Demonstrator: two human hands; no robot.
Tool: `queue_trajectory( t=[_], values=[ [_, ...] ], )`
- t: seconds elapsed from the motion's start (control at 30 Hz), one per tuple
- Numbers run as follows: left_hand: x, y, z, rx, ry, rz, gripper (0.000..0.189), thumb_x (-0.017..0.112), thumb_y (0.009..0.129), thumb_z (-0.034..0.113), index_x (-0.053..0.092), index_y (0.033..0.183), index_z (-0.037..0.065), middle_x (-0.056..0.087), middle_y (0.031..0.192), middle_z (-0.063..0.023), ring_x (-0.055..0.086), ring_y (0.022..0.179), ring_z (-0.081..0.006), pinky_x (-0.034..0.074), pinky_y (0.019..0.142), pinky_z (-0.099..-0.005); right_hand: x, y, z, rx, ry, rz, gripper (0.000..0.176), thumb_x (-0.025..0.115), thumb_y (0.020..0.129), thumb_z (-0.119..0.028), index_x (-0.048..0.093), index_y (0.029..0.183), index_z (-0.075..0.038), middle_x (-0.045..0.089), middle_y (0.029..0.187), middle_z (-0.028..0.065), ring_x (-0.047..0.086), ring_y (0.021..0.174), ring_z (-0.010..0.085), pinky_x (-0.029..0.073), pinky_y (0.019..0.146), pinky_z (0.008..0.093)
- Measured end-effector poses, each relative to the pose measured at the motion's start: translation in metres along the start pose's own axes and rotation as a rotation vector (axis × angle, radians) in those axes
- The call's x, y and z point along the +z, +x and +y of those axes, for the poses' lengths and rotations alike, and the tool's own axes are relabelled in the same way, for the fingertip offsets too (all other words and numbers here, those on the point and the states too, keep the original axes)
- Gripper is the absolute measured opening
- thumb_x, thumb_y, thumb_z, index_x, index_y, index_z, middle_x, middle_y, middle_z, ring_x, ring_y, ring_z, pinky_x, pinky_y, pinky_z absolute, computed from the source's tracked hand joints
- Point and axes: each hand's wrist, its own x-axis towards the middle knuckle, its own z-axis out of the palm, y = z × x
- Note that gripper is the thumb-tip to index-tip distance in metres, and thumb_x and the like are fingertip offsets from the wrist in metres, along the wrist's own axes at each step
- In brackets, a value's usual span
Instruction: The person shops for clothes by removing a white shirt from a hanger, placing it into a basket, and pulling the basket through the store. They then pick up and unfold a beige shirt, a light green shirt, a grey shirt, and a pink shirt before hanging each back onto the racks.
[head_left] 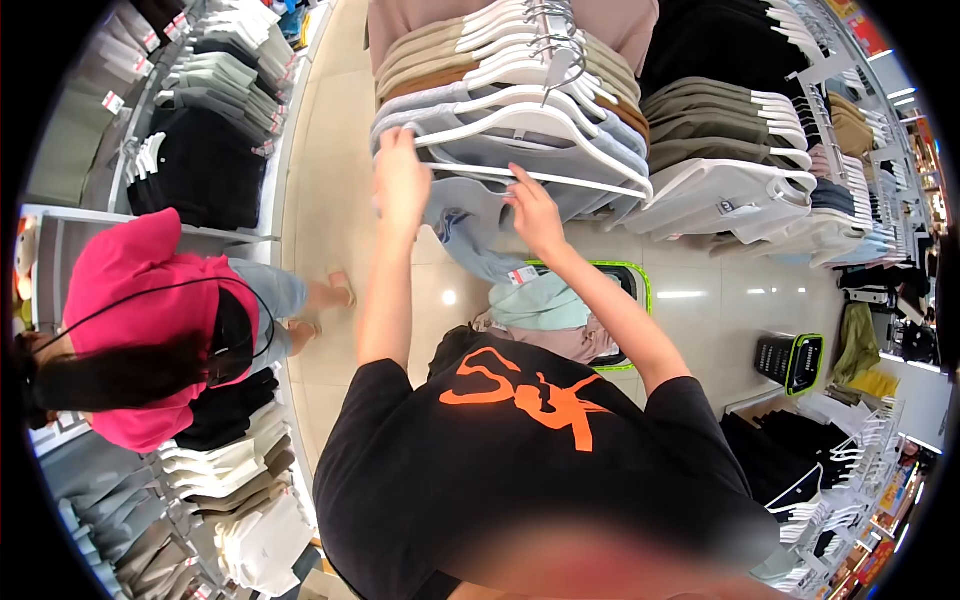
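A white hanger (560, 183) extends across the front of a rack of shirts. My left hand (402, 180) is closed at the hanger's left end, beside a grey-blue garment (465, 225) that hangs down below it. At the hanger's bar, my right hand (535, 212) has its fingers bent, touching the bar or the cloth; whether it grips either is unclear. Behind both hands hang grey-blue shirts (480, 125) on white hangers. Under my hands a green-rimmed basket (647, 300) holds folded mint cloth (540, 303) and pinkish cloth (560, 343).
A person in a pink top (150, 290) stands at the left, by shelves of hanging clothes. Grey and olive shirts (720, 200) hang at the right. Another green-rimmed basket (790, 362) stands on the tiled floor (450, 285) at the right.
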Motion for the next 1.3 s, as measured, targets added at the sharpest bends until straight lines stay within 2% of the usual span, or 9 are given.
queue_trajectory(
  t=[0.1, 0.2, 0.37, 0.57, 0.67, 0.73, 0.87, 1.1, 1.3],
  values=[
    [0.01, -0.003, 0.047, 0.201, -0.097, -0.035, 0.041, 0.046, 0.061, -0.01, 0.048, 0.102, -0.008, 0.043, 0.109, -0.0233, 0.048, 0.097, -0.0383, 0.04, 0.085, -0.0394, 0.002, -0.004, 0.002, -0.025, 0.015, 0.005, 0.013, 0.059, 0.069, -0.001, 0.054, 0.081, 0.0, 0.052, 0.114, 0.011, 0.055, 0.088, 0.0307, 0.046, 0.074, 0.0373],
    [0.014, -0.004, 0.106, 0.209, -0.327, 0.069, 0.039, 0.042, 0.064, -0.009, 0.049, 0.102, -0.007, 0.047, 0.103, -0.0228, 0.047, 0.096, -0.0379, 0.039, 0.084, -0.0383, -0.002, -0.002, -0.012, 0.124, 0.011, -0.088, 0.013, 0.055, 0.072, -0.003, 0.055, 0.085, 0.0, 0.053, 0.111, 0.0125, 0.056, 0.086, 0.0328, 0.046, 0.072, 0.0392],
    [0.028, -0.005, 0.151, 0.175, -0.358, 0.226, 0.032, 0.055, 0.07, 0.007, 0.044, 0.098, -0.006, 0.045, 0.095, -0.0211, 0.047, 0.088, -0.0376, 0.037, 0.079, -0.0427, -0.002, -0.003, -0.019, 0.301, 0.194, -0.162, 0.03, 0.054, 0.073, -0.024, 0.056, 0.096, -0.005, 0.059, 0.09, 0.0193, 0.056, 0.084, 0.0358, 0.044, 0.067, 0.0423],
    [0.043, -0.01, 0.148, 0.162, -0.002, 0.389, 0.037, 0.066, 0.065, 0.018, 0.044, 0.09, 0.001, 0.045, 0.087, -0.0138, 0.047, 0.081, -0.0299, 0.038, 0.069, -0.039, -0.005, -0.011, -0.023, 0.143, 0.207, -0.103, 0.026, 0.055, 0.074, -0.023, 0.055, 0.093, -0.005, 0.059, 0.087, 0.0182, 0.056, 0.078, 0.0356, 0.044, 0.066, 0.041],
    [0.048, -0.008, 0.144, 0.189, 0.019, 0.428, 0.037, 0.066, 0.063, 0.017, 0.044, 0.091, 0.003, 0.045, 0.088, -0.0128, 0.047, 0.081, -0.029, 0.038, 0.069, -0.0385, -0.008, -0.026, -0.007, -0.117, -0.098, 0.123, 0.018, 0.055, 0.074, -0.017, 0.056, 0.09, -0.007, 0.057, 0.081, 0.0163, 0.056, 0.071, 0.0333, 0.044, 0.064, 0.0397],
    [0.049, -0.004, 0.137, 0.222, 0.018, 0.42, 0.037, 0.065, 0.064, 0.016, 0.044, 0.091, 0.003, 0.045, 0.088, -0.0125, 0.047, 0.081, -0.0289, 0.039, 0.069, -0.0387, -0.023, -0.052, 0.014, -0.109, -0.274, 0.192, 0.014, 0.055, 0.075, -0.012, 0.056, 0.088, -0.01, 0.055, 0.077, 0.0123, 0.055, 0.065, 0.0308, 0.045, 0.062, 0.0385],
    [0.041, -0.004, 0.129, 0.276, -0.072, 0.352, 0.033, 0.065, 0.065, 0.015, 0.045, 0.089, 0.004, 0.046, 0.088, -0.0123, 0.046, 0.081, -0.0313, 0.038, 0.07, -0.04, -0.057, -0.12, 0.077, 0.354, -0.316, 0.077, 0.013, 0.053, 0.079, -0.011, 0.055, 0.091, -0.006, 0.061, 0.076, 0.0121, 0.057, 0.064, 0.0324, 0.045, 0.055, 0.038],
    [0.044, -0.003, 0.126, 0.318, -0.051, 0.355, 0.031, 0.064, 0.067, 0.017, 0.045, 0.09, 0.005, 0.046, 0.089, -0.0119, 0.045, 0.081, -0.0316, 0.038, 0.071, -0.0399, -0.13, -0.127, 0.079, 0.287, -0.015, 0.11, 0.017, 0.051, 0.076, 0.002, 0.055, 0.091, -0.004, 0.061, 0.078, 0.011, 0.061, 0.069, 0.0244, 0.047, 0.057, 0.0309],
    [0.038, -0.006, 0.121, 0.359, -0.049, 0.338, 0.035, 0.063, 0.071, 0.026, 0.048, 0.096, 0.006, 0.048, 0.095, -0.0106, 0.047, 0.084, -0.0309, 0.039, 0.073, -0.0393, -0.167, -0.073, 0.024, 0.11, -0.131, 0.217, 0.012, 0.053, 0.075, -0.001, 0.055, 0.085, -0.006, 0.059, 0.078, 0.0099, 0.059, 0.068, 0.0264, 0.046, 0.058, 0.0324]
  ],
)
